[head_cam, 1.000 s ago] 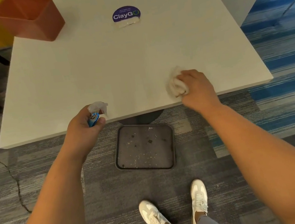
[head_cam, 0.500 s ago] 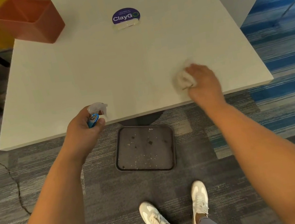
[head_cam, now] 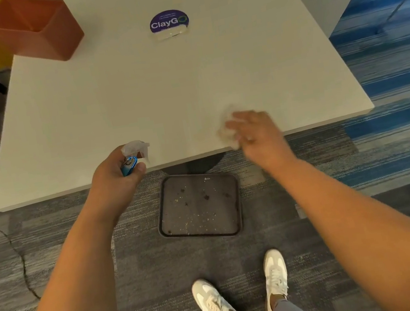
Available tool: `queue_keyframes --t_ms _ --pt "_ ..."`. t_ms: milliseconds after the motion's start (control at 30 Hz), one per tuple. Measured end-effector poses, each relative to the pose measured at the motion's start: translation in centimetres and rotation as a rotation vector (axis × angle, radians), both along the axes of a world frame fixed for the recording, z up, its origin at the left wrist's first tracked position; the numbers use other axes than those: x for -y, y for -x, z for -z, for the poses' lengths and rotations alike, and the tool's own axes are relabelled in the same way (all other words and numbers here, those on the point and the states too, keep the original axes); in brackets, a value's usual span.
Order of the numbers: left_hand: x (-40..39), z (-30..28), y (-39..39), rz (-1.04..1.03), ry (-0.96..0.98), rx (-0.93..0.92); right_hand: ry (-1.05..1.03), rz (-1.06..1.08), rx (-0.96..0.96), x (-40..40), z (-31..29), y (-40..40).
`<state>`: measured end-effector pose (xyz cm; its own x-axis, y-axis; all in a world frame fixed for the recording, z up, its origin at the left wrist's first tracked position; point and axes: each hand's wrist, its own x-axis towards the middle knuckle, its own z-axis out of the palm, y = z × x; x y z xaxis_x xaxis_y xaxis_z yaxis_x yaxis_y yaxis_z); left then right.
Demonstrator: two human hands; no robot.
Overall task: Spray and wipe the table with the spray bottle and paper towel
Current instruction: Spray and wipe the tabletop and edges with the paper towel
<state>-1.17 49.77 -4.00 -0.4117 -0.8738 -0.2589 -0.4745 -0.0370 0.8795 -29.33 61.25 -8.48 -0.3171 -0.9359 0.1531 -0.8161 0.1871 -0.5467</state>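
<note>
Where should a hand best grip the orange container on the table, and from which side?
Probably by the rim of the orange container, with the hand coming from above. Its top is open and its walls look straight, so fingers could hook over the near wall. It stands at the far left corner of the table.

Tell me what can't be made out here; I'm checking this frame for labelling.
Head view only:
- Spray bottle: body hidden inside the left hand.
- Paper towel: motion-blurred, mostly under the right hand.
- ClayGo sticker: small print too tiny.
- Orange bin: top cut off by the frame edge.
</note>
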Motion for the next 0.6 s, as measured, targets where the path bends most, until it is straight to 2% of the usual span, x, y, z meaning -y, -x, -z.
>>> queue_keyframes --t_ms 100,167,233,333,400,500,600 --pt "-0.3 0.2 0.2 0.004 -0.005 0.009 -0.034 0.291 -0.099 0.0 0.6 5.5" --pt "-0.6 0.4 0.3 0.016 -0.001 0.023 -0.135 0.335 -0.171 0.0 1.0 5.6" --pt "-0.8 0.3 0.6 0.031 0.008 0.031 -0.161 0.241 -0.201 -0.2 1.5 3.0" --pt "-1.0 0.0 1.2 0.037 0.013 0.032 -0.117 -0.101 -0.131 -1.2 1.6 -1.3" --pt "-1.1 -0.2 1.6 0.044 0.021 0.036 -0.082 -0.149 -0.052 -2.0 0.9 -1.0" --pt "-1.4 -0.4 2.0 0.03 0.026 0.031 -0.005 0.166 -0.061 -2.8 0.1 3.3" --pt "-1.9 -0.3 2.3 0.025 0.019 0.02 -0.104 0.388 -0.105 -3.3 0.4 7.2"
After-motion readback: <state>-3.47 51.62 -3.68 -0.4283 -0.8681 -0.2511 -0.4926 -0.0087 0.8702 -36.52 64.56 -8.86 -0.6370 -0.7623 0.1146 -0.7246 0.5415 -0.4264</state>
